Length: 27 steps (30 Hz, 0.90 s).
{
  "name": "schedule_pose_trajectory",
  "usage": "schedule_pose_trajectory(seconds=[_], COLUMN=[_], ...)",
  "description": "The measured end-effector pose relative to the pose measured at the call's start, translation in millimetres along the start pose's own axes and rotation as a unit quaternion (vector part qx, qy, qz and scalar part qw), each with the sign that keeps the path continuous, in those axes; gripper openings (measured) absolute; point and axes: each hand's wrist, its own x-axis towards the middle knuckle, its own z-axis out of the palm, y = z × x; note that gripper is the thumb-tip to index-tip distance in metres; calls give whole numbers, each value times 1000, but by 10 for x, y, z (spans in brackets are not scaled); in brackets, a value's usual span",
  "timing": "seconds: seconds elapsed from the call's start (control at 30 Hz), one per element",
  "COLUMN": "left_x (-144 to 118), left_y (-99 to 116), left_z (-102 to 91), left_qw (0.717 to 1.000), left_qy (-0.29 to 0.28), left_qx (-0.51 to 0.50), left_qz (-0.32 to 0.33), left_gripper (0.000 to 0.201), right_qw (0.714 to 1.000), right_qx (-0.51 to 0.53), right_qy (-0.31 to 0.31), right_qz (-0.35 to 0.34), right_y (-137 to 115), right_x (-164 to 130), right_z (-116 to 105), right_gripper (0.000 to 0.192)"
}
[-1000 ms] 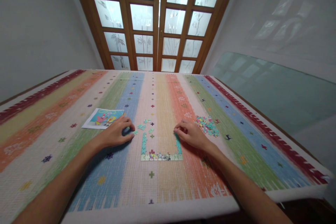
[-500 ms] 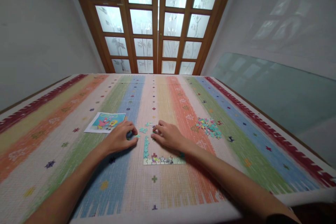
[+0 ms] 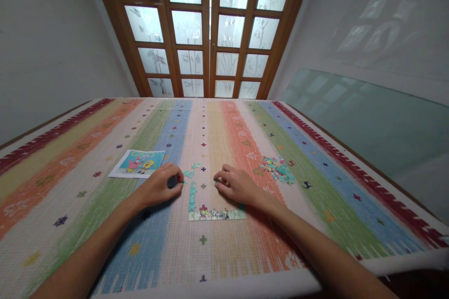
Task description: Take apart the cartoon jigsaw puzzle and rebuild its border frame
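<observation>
A partly joined jigsaw border (image 3: 192,198) lies on the cloth in an L shape, with a teal left side and a multicoloured bottom row. Just left of its upper end, my left hand (image 3: 162,184) is closed in a pinch, a bit of teal puzzle piece showing at the fingertips. On the other side, my right hand (image 3: 235,185) also pinches a small teal puzzle piece (image 3: 215,182), mostly covered by the fingers. Several loose teal pieces (image 3: 189,174) lie above the border, between the hands.
A printed cartoon picture (image 3: 138,163) lies beyond my left hand. To the right is a heap of loose puzzle pieces (image 3: 278,170). A striped cloth (image 3: 150,261) covers the table. Wooden glass-paned doors (image 3: 210,46) stand at the far end, with walls on both sides.
My right hand has moved right, away from the loose pieces and the border's left side, with a teal puzzle piece at its fingertips. My left hand stays nearly in place.
</observation>
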Motion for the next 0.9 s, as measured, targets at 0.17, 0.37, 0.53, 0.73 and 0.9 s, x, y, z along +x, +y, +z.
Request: schedule_pose_trajectory(seconds=[0.17, 0.37, 0.53, 0.73, 0.9], left_x=[12, 25, 38, 70, 81], left_y=[-12, 24, 91, 197, 233], left_z=[-17, -54, -56, 112, 219], left_qw=[1000, 1000, 997, 994, 997], left_qy=[0, -4, -11, -9, 9], left_qx=[18, 19, -66, -106, -78], left_qz=[9, 0, -38, -29, 11], left_gripper=[16, 17, 19, 22, 19], right_qw=[1000, 1000, 1000, 1000, 1000], right_qx=[0, 5, -3, -9, -14], right_qy=[6, 11, 18, 21, 19], right_qz=[8, 7, 6, 4, 6], right_y=[-11, -23, -12, -26, -37], right_x=[-72, -93, -99, -97, -98], right_z=[11, 32, 63, 58, 61], right_gripper=[18, 19, 20, 20, 20])
